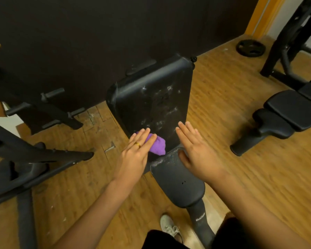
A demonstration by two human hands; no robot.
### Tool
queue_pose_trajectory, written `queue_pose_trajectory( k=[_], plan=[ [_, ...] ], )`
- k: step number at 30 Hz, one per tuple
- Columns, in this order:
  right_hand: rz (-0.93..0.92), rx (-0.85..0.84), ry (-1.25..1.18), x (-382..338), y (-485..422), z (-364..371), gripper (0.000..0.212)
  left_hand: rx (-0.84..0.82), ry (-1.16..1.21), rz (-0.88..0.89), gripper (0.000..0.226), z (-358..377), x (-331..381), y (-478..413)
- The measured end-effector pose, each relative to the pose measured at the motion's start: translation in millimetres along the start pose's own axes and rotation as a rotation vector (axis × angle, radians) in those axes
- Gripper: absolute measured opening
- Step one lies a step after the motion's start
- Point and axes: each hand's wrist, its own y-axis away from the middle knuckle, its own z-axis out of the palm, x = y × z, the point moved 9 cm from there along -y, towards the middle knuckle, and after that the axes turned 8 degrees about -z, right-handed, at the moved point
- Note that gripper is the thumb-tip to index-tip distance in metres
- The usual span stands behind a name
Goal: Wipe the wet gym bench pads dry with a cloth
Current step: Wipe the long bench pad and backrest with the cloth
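— Where is the cloth?
— The purple cloth (159, 146) sits bunched at the near left corner of the back pad (151, 101), just beside the seat pad (176, 178).
— And the hands?
— The left hand (135, 151) presses on it with straight fingers. The right hand (194, 146) lies flat with its fingers together on the back pad's near right edge.
— Is it wet?
— White droplets speckle the back pad. A weight plate (250, 48) lies well apart on the wooden floor (223, 97).
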Motion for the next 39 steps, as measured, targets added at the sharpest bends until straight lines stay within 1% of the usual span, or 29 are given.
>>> queue_pose_trajectory(
  k=[4,5,8,10,12,13,16,18,20,21,22,24,26,28,32,36,39],
  plan=[
    [-0.078,0.021,-0.026,5,-41,-13,0.072,0.162,0.040,0.036,0.071,-13,-3,-22],
    [-0.101,0.040,-0.025,7,-53,-18,0.072,0.221,0.044,0.047,0.065,-18,-4,-26],
    [-0.173,0.101,-0.010,12,-88,-35,0.070,0.420,0.052,0.038,0.034,-31,-11,-35],
    [-0.256,0.158,-0.002,10,-113,-47,0.068,0.560,0.044,0.001,0.029,-40,-19,-41],
    [-0.341,0.208,0.001,5,-136,-51,0.066,0.661,-0.001,-0.047,0.031,-47,-28,-51],
    [-0.385,0.230,0.005,2,-148,-50,0.065,0.686,-0.028,-0.078,0.032,-46,-32,-57],
    [-0.473,0.285,-0.011,1,-174,-35,0.067,0.701,-0.149,-0.140,0.035,-37,-36,-72],
    [-0.522,0.373,-0.003,4,-183,-26,0.072,0.706,-0.267,-0.134,0.036,-27,-34,-80],
    [-0.584,0.464,0.007,9,-190,-19,0.074,0.712,-0.296,-0.151,0.037,-17,-37,-83],
    [-0.591,0.510,-0.015,13,-187,-18,0.074,0.741,-0.308,-0.140,0.039,-13,-36,-82],
    [-0.629,0.577,-0.033,15,-183,-16,0.073,0.783,-0.369,-0.118,0.041,-6,-33,-83],
    [-0.657,0.577,-0.004,6,-187,-21,0.072,0.771,-0.341,-0.125,0.051,-13,-39,-86],
    [-0.684,0.672,-0.019,12,-181,-19,0.072,0.834,-0.394,-0.077,0.057,-4,-37,-85],
    [-0.702,0.715,-0.015,14,-185,-14,0.071,0.876,-0.421,-0.016,0.058,1,-41,-85],
    [-0.760,0.879,0.036,11,-183,-6,0.070,1.067,-0.356,0.112,0.057,-2,-43,-79],
    [-0.771,1.031,0.094,12,-184,0,0.070,1.227,-0.276,0.200,0.042,0,-47,-73],
    [-0.759,1.143,0.174,10,-178,7,0.069,1.294,-0.209,0.241,0.040,3,-51,-65]
  ],
)
